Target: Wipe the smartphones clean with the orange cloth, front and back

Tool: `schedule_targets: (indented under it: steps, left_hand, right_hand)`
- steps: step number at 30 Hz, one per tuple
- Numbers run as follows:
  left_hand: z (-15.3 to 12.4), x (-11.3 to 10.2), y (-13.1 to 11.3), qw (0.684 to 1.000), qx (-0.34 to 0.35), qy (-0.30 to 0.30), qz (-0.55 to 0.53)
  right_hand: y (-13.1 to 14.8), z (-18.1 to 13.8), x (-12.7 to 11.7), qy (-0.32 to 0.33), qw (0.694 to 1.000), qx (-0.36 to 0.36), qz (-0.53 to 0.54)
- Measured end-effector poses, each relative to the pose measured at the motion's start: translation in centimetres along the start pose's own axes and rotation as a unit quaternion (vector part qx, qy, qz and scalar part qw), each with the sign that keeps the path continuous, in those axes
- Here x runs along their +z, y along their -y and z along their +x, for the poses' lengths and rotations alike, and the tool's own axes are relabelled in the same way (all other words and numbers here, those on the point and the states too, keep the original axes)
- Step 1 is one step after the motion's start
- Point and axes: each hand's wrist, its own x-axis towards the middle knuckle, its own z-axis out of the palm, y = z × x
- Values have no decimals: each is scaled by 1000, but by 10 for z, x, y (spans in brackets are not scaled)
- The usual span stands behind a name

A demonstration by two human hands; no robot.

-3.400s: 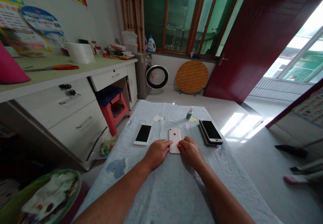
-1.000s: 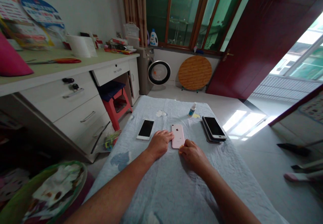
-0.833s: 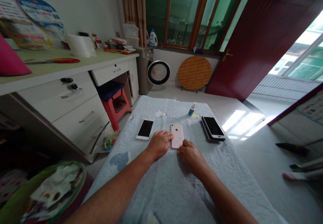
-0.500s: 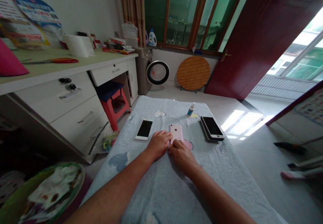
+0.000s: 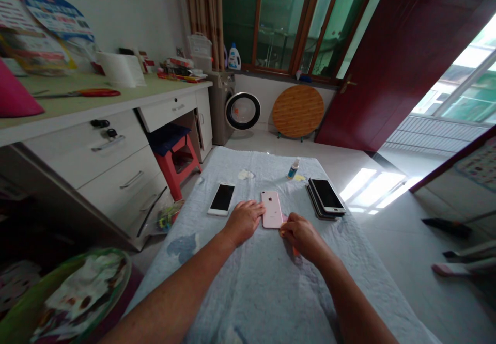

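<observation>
A pink smartphone (image 5: pixel 272 209) with an apple logo lies back up on the light blue cloth (image 5: pixel 248 282). My left hand (image 5: pixel 245 220) rests flat beside it, fingers stretched out, their tips touching its left edge. At the lower right corner of the phone, my right hand (image 5: pixel 300 234) is closed in a pinch. A small orange thing (image 5: pixel 296 252) shows below those fingers, with a yellowish bit near the fingertips; its kind is mostly hidden. A white smartphone (image 5: pixel 221 199) lies screen up left of my left hand.
Several stacked phones (image 5: pixel 326 197) lie at the right edge of the cloth. A small spray bottle (image 5: pixel 293 168) stands toward the back. Left of the covered table are a red stool (image 5: pixel 178 163) and a lined waste bin (image 5: pixel 126 282).
My right hand has moved right, off the phone's lower left part to its lower right corner, uncovering its back and showing the orange thing. My left hand stays put.
</observation>
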Motion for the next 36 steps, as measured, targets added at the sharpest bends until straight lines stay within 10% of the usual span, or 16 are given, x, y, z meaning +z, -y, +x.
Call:
schedule_targets:
  steps: [16,24,36]
  left_hand:
    - [-6,-8,-8,998,-12,-43,-35]
    - [-5,-8,-7,998,-18,-31,-43]
    - [-6,-5,-6,999,7,-43,-27]
  right_hand:
    - [19,28,32,-110,989,-97,7]
    - [-14,41,26,-157,987,2,-23]
    - [-6,17,6,-28,998,-15,54]
